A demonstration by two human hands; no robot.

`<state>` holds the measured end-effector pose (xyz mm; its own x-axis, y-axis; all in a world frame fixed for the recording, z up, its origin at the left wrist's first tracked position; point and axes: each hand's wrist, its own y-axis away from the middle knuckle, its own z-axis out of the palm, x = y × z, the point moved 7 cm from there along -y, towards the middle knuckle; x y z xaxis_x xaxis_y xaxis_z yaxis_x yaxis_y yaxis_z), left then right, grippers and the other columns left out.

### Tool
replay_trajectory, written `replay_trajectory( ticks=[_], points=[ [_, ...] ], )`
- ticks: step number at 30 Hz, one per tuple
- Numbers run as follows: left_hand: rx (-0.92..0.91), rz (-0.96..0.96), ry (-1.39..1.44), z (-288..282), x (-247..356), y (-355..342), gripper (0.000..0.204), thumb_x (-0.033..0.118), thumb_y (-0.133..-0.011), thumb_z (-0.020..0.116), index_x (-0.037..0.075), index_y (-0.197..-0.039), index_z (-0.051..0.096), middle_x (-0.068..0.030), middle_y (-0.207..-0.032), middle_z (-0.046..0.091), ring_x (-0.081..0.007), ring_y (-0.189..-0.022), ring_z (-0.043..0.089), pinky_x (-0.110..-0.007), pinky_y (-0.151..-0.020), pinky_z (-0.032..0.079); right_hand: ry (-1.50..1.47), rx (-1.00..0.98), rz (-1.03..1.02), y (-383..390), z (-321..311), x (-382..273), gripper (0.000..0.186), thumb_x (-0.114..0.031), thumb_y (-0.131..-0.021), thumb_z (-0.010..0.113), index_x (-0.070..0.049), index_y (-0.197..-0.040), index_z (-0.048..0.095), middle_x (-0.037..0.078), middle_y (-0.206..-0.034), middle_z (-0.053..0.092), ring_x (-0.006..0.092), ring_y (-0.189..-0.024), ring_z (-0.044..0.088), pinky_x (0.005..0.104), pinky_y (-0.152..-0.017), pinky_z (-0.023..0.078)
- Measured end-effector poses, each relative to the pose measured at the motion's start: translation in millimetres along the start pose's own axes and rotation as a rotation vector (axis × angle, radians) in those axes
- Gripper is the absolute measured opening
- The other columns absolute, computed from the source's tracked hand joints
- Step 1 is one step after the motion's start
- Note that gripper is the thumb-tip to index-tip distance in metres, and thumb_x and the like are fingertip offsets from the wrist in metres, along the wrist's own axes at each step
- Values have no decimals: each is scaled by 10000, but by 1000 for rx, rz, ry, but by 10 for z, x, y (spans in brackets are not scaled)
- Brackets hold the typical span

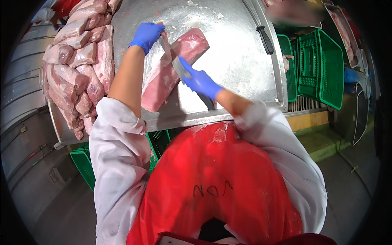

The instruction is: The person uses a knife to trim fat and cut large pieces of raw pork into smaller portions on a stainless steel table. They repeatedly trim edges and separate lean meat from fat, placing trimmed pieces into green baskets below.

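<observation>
A long pink piece of meat [161,87], like a loin, lies slantwise on the metal work table [241,69]. At its far left side, my left hand [147,37] is closed on the end of a pale strip of meat [165,45] and holds it up. The strip's lower end reaches down to the loin's upper surface. My right hand [201,83] is wrapped round a knife, whose grey blade [179,70] lies against the loin close to the strip. A dark, handle-like shape [206,101] shows beneath that hand; its upper part is hidden.
Many meat pieces [83,55] are piled along the left. A second knife with a black handle [265,40] lies by the table's right rim [279,77]. Green crates [330,69] stand to the right, and another green crate [83,165] is below at left. Small scraps dot the table's far part.
</observation>
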<state>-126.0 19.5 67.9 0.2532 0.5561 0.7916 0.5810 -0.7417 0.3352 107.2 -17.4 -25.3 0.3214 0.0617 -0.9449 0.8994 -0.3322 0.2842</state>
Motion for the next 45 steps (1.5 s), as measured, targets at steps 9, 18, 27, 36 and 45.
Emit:
replay_trajectory(
  ticks=[9, 18, 27, 36, 45],
  points=[
    [-2, 113, -42, -317, -52, 8, 198, 210, -844, 671, 20, -790, 682, -19, -659, 576, -99, -550, 485, -256, -522, 375, -43, -19, -56, -337, 176, -160, 720, -439, -1016, 471, -199, -1626, 174, 125, -812, 639, 222, -643, 633, 357, -624, 552],
    [62, 89, 214, -766, -21, 309, 230, 216, -850, 659, -1, -804, 717, -26, -653, 594, -92, -532, 457, -264, -512, 344, -41, -55, 32, -272, 437, -382, 727, -390, -1009, 486, -244, -1632, 141, 111, -799, 632, 187, -632, 608, 339, -614, 555],
    [10, 137, 292, -1283, -122, 601, 160, 193, -860, 683, 37, -832, 707, -4, -719, 618, -73, -587, 509, -231, -548, 391, 198, -60, 23, 38, 722, -307, 726, -284, -997, 471, -256, -1634, 122, 150, -823, 678, 269, -666, 684, 379, -666, 578],
    [10, 179, 380, -2049, -438, 909, 126, 175, -900, 664, 58, -919, 707, -1, -791, 675, -64, -639, 571, -198, -579, 425, 268, -113, 96, 360, 948, -396, 741, -180, -953, 490, -245, -1623, 178, 252, -862, 691, 383, -737, 698, 464, -715, 558],
    [127, 307, 475, -2342, -162, 1404, 49, 96, -870, 635, 99, -863, 683, 38, -745, 607, -54, -637, 523, -214, -558, 397, 508, -51, -113, 259, 1251, -393, 718, -184, -965, 493, -260, -1620, 209, 216, -885, 709, 340, -743, 700, 405, -755, 577]
  ],
)
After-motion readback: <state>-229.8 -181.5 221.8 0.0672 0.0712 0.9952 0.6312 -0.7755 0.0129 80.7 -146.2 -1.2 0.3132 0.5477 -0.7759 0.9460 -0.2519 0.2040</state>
